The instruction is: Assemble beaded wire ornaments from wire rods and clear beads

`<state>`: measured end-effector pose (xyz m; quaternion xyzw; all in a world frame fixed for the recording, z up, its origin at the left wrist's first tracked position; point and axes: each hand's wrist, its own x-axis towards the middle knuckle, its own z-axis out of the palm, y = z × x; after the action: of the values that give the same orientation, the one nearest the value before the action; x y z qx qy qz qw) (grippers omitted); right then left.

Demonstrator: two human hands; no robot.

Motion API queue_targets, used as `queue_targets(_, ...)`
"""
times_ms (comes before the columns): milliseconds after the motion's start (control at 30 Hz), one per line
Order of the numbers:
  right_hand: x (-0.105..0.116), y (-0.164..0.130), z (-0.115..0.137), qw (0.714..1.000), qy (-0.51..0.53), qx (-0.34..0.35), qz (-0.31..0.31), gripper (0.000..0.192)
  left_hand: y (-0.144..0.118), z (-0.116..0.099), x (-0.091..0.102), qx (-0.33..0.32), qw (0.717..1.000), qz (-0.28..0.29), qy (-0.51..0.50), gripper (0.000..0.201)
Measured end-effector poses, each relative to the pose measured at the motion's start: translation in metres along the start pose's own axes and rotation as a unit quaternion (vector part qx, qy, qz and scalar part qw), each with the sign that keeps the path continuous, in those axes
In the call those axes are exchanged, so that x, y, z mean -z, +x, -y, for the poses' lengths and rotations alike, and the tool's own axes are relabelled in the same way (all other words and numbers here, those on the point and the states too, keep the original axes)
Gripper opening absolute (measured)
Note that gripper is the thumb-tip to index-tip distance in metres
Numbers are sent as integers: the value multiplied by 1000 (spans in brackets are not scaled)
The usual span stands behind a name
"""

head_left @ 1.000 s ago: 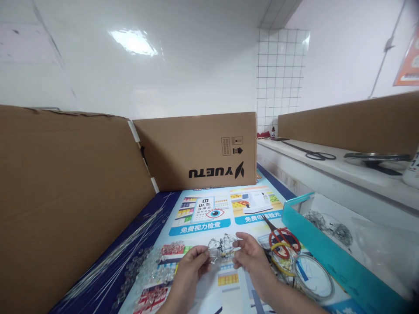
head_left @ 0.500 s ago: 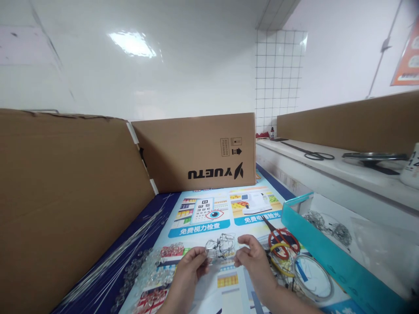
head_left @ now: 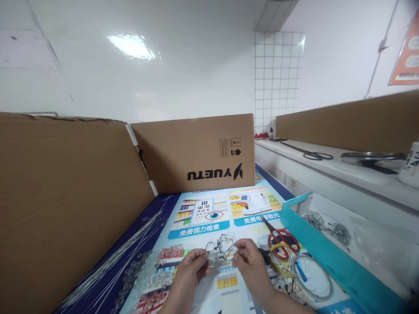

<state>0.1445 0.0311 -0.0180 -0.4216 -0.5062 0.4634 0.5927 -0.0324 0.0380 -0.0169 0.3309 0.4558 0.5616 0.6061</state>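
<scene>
A small openwork piece of thin bent wire (head_left: 225, 245) is held just above the poster, its loops dark and silvery. My left hand (head_left: 193, 264) pinches its left end between thumb and fingers. At the right edge of the piece, my right hand (head_left: 247, 255) has thumb and forefinger pressed together on a wire end too fine to see clearly. To the left lie many clear beads (head_left: 153, 268). Red-handled scissors (head_left: 283, 242) and yellow-handled pliers (head_left: 281, 259) rest right of my right hand, beside a coil of wire (head_left: 314, 279).
A turquoise box (head_left: 340, 261) on the right contains wire pieces and a plastic bag. Long thin wires (head_left: 114, 257) stretch along the left side. Cardboard panels (head_left: 196, 148) stand at the back and left. Another pair of scissors (head_left: 310, 153) sits on the white ledge.
My right thumb and forefinger have come together at the wire piece's right side, where they were apart before. The left hand keeps its hold.
</scene>
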Motion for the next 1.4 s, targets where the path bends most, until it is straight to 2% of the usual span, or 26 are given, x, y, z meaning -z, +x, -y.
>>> queue_targets(133, 1, 1, 1, 996, -67, 46, -30, 9, -1, 0, -1, 1, 1000, 5, 7, 16)
queue_targets(300, 3, 2, 2, 991, -107, 77, -27, 10, 0, -1, -3, 8, 1000, 15, 9, 15)
queue_targets(433, 3, 2, 4, 995, -82, 57, -25, 7, -1, -2, -2, 9, 1000, 12, -4, 14)
queue_targets(600, 2, 2, 3, 1000, -17, 13, -18, 20, -1, -5, 0, 13, 1000, 5, -27, 14)
queue_targets(733, 1, 1, 1, 1000, 8, 7, -4, 25, 1, -6, 1, 17, 999, 7, -37, 13)
queue_targets(1033, -2, -6, 11, 996, -50, 80, 2, 22, 1, -7, 3, 12, 998, 32, -55, 10)
queue_targets(1267, -1, -9, 20, 980, -118, 154, 43, 21, 2, -7, 3, 10, 997, 43, -69, 13)
queue_targets(1400, -1, -11, 26, 975, -141, 164, 50, 17, 3, -5, 2, 6, 996, 48, -76, 13)
